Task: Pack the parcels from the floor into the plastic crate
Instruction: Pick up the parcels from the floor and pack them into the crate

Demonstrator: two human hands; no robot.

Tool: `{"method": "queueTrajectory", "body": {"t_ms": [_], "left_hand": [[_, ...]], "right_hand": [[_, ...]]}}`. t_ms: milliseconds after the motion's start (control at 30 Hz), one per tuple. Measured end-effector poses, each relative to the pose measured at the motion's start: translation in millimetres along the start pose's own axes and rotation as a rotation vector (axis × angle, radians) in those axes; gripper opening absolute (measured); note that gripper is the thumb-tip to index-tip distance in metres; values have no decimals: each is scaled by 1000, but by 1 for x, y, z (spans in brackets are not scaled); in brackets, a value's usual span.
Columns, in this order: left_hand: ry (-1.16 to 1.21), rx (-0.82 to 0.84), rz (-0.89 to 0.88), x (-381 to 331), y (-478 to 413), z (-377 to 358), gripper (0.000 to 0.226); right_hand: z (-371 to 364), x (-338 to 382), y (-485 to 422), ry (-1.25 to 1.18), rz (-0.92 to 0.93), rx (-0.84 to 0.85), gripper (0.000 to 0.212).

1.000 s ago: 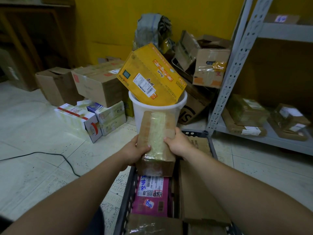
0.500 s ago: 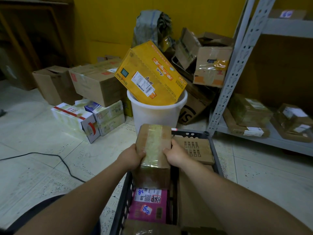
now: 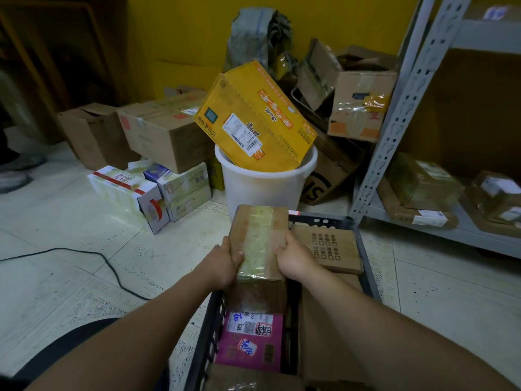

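A: Where did we have the taped parcel (image 3: 259, 238)?

B: Between both our hands. Our left hand (image 3: 225, 261) gripped its left edge and our right hand (image 3: 293, 259) its right, thumbs curled onto the taped face. It was at the far left of the plastic crate (image 3: 367, 266), just beyond the pink parcel (image 3: 249, 342) and beside the printed carton (image 3: 329, 249). We could not tell whether its underside rested on anything yet.

A: What worried us?

B: The tape looked glossy. We judged that a slack grip could let the parcel slide through our fingers and drop onto the pink parcel.

A: And the fit?

B: The space looked narrow to us. Pushed down crooked, the parcel might have wedged between the crate wall and the carton, or trapped our fingers against them.

A: Anything else?

B: If we had left it riding high, it could have toppled over the rim toward the white bucket (image 3: 265, 187).
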State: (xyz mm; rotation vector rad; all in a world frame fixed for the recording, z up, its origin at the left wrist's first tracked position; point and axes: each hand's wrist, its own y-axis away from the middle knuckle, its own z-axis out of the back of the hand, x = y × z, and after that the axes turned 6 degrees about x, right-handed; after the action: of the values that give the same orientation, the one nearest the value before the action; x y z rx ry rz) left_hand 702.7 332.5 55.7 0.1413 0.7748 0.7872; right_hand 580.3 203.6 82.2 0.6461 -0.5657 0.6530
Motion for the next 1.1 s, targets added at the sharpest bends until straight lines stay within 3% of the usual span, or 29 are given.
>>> {"method": "queueTrajectory", "body": {"t_ms": [167, 667, 833, 1100], "left_hand": [[-85, -33, 10, 2, -4, -2, 56], [-214, -51, -1, 0, -7, -7, 65], [20, -47, -38, 11, -9, -9, 54], [72, -67, -12, 14, 1, -18, 58]], "right_hand": [[6, 5, -2, 93, -14, 48, 36], [7, 13, -7, 163, -53, 86, 38], [-1, -2, -27, 67, -123, 38, 64], [-9, -9, -24, 48, -112, -9, 62]]}}
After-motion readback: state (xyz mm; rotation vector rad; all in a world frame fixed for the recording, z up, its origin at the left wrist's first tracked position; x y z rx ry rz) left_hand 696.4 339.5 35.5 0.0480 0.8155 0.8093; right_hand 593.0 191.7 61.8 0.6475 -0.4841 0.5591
